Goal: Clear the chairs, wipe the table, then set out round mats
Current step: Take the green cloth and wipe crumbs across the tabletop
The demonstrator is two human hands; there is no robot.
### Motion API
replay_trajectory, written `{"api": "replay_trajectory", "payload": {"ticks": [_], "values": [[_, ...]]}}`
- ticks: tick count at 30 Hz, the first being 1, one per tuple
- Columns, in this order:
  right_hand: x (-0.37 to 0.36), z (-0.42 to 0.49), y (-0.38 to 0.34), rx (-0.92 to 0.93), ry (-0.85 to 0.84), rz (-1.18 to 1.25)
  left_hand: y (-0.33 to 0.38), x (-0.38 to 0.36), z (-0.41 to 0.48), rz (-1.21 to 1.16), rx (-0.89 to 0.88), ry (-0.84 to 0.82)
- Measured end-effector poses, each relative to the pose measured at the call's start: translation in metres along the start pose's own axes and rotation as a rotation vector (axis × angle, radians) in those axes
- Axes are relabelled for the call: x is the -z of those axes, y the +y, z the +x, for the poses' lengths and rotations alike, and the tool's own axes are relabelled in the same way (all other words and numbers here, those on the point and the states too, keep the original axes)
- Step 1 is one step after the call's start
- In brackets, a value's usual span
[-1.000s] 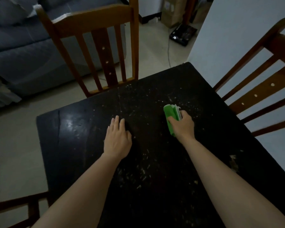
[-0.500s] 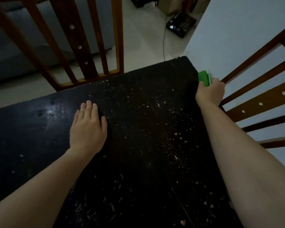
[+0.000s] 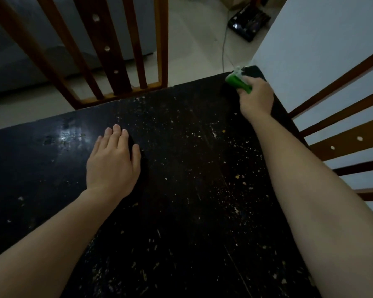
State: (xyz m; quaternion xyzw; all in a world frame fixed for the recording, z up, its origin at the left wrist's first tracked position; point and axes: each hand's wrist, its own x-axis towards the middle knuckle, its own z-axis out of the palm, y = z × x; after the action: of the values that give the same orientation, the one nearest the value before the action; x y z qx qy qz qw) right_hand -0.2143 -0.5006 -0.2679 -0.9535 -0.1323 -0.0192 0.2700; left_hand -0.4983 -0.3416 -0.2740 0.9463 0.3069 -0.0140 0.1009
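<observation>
A black table (image 3: 181, 211) fills the lower view, speckled with pale crumbs and flakes. My right hand (image 3: 256, 97) grips a folded green cloth (image 3: 238, 81) and holds it on the tabletop at the far right corner. My left hand (image 3: 112, 162) lies flat on the table, fingers straight and together, left of the middle. One wooden chair (image 3: 108, 50) stands against the far edge with its slatted back upright. A second wooden chair (image 3: 340, 130) stands at the right side.
A white wall (image 3: 321, 35) rises right behind the right edge of the table. Beyond the far chair are a grey sofa (image 3: 13, 50), a pale tiled floor (image 3: 192, 39), a thin cable and a black device (image 3: 248, 18) on the floor.
My right hand has carried the green cloth from the middle of the table to its far right corner. The view has leaned closer to the table. My left hand stays flat.
</observation>
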Motion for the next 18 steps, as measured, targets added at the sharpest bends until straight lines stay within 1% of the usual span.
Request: {"api": "replay_trajectory", "payload": {"ticks": [3,9,12,13,15,16,17,18], "values": [[0.001,-0.015,-0.001,0.113,-0.079,-0.047,0.000,0.005,0.001,0.006,0.001,-0.033],[0.010,-0.072,0.008,0.367,-0.246,0.025,-0.002,0.009,0.000,-0.035,-0.002,-0.098],[0.025,-0.096,0.004,0.410,-0.376,0.052,-0.004,0.011,-0.001,-0.050,0.001,-0.117],[0.032,-0.100,0.001,0.384,-0.451,0.078,-0.004,0.011,-0.001,-0.061,0.000,-0.124],[0.047,-0.099,-0.006,0.248,-0.585,0.178,-0.005,0.012,-0.002,-0.087,-0.002,-0.135],[0.052,-0.095,-0.008,0.159,-0.592,0.239,-0.005,0.013,-0.002,-0.097,-0.005,-0.136],[0.056,-0.088,-0.009,0.069,-0.551,0.302,-0.006,0.013,-0.002,-0.104,-0.009,-0.134],[0.056,-0.079,-0.008,-0.023,-0.473,0.360,-0.007,0.012,-0.003,-0.108,-0.013,-0.132]]}}
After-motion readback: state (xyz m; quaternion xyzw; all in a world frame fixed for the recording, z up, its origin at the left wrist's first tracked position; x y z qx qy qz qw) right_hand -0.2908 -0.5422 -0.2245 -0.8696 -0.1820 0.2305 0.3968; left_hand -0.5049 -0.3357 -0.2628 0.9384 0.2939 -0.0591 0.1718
